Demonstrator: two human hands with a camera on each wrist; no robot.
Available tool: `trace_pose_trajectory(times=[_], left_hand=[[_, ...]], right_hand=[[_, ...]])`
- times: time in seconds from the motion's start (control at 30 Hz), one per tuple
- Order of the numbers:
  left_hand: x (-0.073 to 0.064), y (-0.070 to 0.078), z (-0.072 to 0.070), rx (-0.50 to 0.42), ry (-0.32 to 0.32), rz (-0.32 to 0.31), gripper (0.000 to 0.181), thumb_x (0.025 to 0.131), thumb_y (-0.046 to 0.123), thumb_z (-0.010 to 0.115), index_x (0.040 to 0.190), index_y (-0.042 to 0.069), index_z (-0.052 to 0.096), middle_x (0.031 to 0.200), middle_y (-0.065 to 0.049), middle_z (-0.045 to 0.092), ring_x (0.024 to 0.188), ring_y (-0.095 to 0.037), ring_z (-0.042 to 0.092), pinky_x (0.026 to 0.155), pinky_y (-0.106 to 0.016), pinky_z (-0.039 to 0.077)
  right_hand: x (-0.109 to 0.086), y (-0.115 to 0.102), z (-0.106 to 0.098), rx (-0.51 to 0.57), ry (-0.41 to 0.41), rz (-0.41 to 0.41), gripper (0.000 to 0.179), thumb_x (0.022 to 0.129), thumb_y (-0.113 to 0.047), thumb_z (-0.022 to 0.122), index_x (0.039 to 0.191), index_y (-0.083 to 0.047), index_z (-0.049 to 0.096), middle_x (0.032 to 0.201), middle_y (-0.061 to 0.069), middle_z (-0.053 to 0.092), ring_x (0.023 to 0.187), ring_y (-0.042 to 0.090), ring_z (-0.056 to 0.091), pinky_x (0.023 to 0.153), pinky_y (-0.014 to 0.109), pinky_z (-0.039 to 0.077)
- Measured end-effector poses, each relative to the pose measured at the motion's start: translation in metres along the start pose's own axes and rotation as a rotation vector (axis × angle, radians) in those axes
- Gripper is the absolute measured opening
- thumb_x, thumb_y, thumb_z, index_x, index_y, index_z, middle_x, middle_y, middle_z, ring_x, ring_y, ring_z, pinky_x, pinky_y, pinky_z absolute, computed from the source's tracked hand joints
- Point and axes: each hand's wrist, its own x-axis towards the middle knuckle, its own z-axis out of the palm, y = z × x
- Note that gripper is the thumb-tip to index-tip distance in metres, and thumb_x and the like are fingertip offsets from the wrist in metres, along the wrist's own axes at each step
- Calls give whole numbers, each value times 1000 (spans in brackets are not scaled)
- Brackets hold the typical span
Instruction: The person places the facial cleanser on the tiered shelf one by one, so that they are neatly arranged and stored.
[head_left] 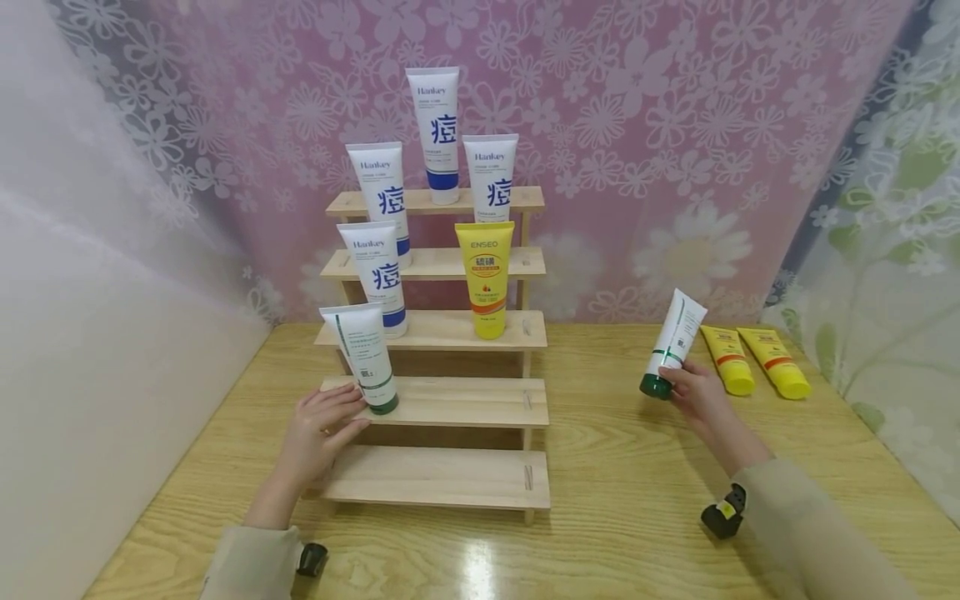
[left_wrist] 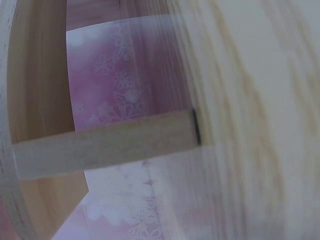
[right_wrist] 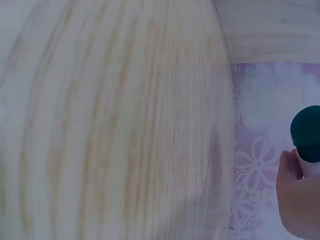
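Observation:
On the left side of the second-lowest step stands a white tube with a green cap (head_left: pixel 366 354). My left hand (head_left: pixel 318 429) is beside its lower end, fingertips right at the tube and thumb stretched out in front of the step. Off to the right, my right hand (head_left: pixel 701 400) grips another white tube (head_left: pixel 678 329) near its green cap, with the cap end low and the flat end tilted up. The right wrist view shows this green cap (right_wrist: pixel 307 131) and part of the hand (right_wrist: pixel 300 205) at its right edge. My left hand is out of sight in the left wrist view.
A stepped wooden rack (head_left: pixel 442 477) stands on the wood-grain table (head_left: pixel 615 483). Its upper steps carry several white-and-blue tubes (head_left: pixel 433 125) and a yellow tube (head_left: pixel 487 279). Two yellow tubes (head_left: pixel 727 358) lie at the right. A white wall (head_left: pixel 112 250) borders the left.

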Motion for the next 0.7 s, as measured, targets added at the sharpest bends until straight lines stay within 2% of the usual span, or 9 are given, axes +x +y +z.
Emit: trace_pose_trajectory(times=[0.1, 0.27, 0.37, 0.57, 0.7], left_hand=[[0, 0, 0, -5, 0, -5, 28, 63, 6, 77, 90, 2, 69, 100, -11, 64, 101, -27, 55, 92, -53, 26], [0, 1, 0, -4, -5, -5, 28, 64, 6, 77, 91, 3, 69, 100, -11, 64, 102, -28, 55, 93, -52, 26], [0, 1, -1, 1, -8, -1, 28, 64, 7, 77, 91, 3, 69, 100, -11, 64, 101, -28, 55, 92, -53, 26], [-1, 1, 0, 3, -4, 4, 28, 63, 6, 77, 90, 3, 69, 100, -11, 64, 101, -28, 55, 91, -55, 27], [0, 0, 0, 1, -9, -7, 28, 64, 7, 77, 91, 3, 69, 101, -10, 64, 102, -28, 54, 92, -54, 26]], right_hand=[[-1, 1, 0, 25, -20, -13, 72, 86, -4, 56, 138, 0, 7, 89, -7, 57, 80, 6, 57, 70, 20, 46], [-3, 5, 0, 3, -66, -32, 60, 86, 0, 54, 132, 2, 15, 90, -6, 58, 82, 6, 57, 72, 20, 46], [-4, 8, 2, -25, -86, -42, 60, 86, 1, 52, 132, 4, 13, 93, -5, 55, 84, 5, 55, 73, 20, 45], [-9, 12, 7, -137, -111, -80, 72, 85, 2, 54, 135, 6, 3, 101, -3, 47, 87, 4, 52, 75, 20, 45], [-13, 15, 14, -175, -137, -114, 68, 84, 4, 54, 133, 5, 7, 102, -2, 46, 89, 5, 52, 76, 21, 45]])
